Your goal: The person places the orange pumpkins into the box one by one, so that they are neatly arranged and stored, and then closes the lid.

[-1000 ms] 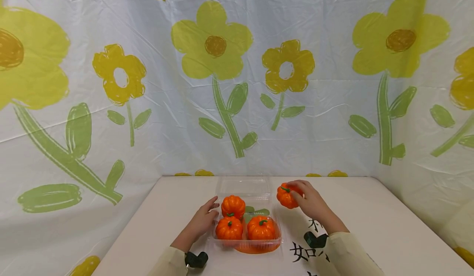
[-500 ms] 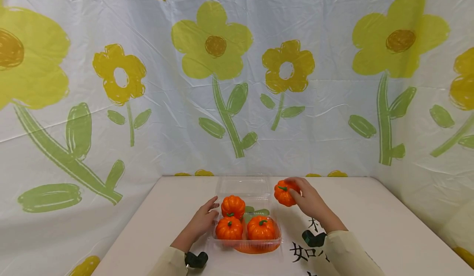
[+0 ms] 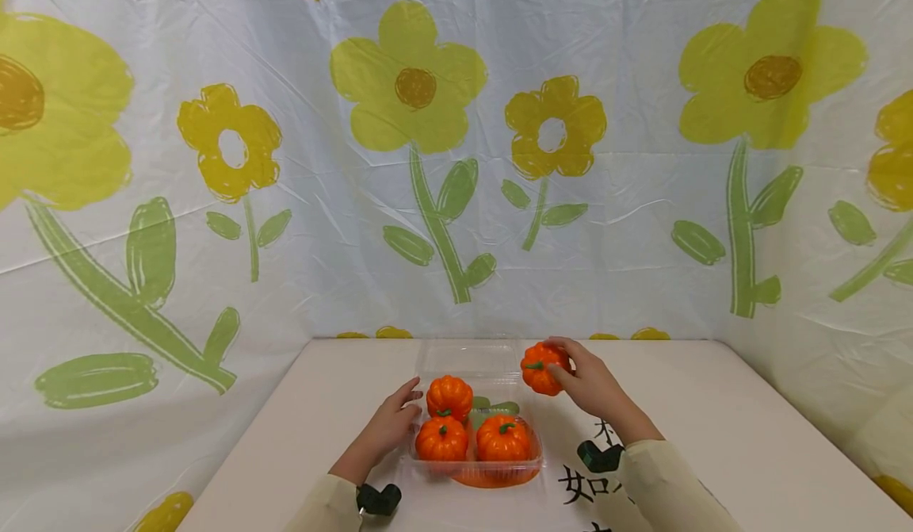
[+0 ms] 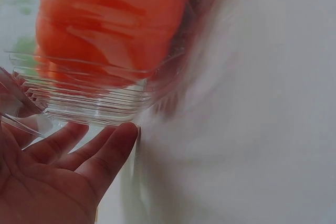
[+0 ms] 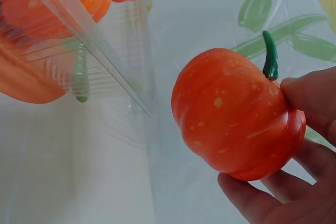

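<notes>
My right hand [image 3: 594, 385] holds an orange toy pumpkin [image 3: 542, 367] with a green stem, raised just right of a clear plastic container [image 3: 499, 467]. In the right wrist view, thumb and fingers grip the pumpkin [image 5: 236, 116] from its side, near the stem. Three similar pumpkins sit inside the container: one at back left [image 3: 449, 396], one at front left [image 3: 441, 441], one at front right [image 3: 503, 439]. My left hand [image 3: 387, 427] rests at the container's left side. In the left wrist view its fairly straight fingers [image 4: 107, 158] touch the ribbed wall.
The container's clear lid [image 3: 471, 357] is folded back behind it. Black written characters [image 3: 578, 484] mark the pale table [image 3: 685, 405]. A flower-printed cloth [image 3: 628, 239] hangs behind and at both sides. Dark green devices [image 3: 599, 457] sit at both wrists.
My right hand has moved slightly left and up with its pumpkin, closer to the container's back right corner. The left hand and the other pumpkins have stayed in place.
</notes>
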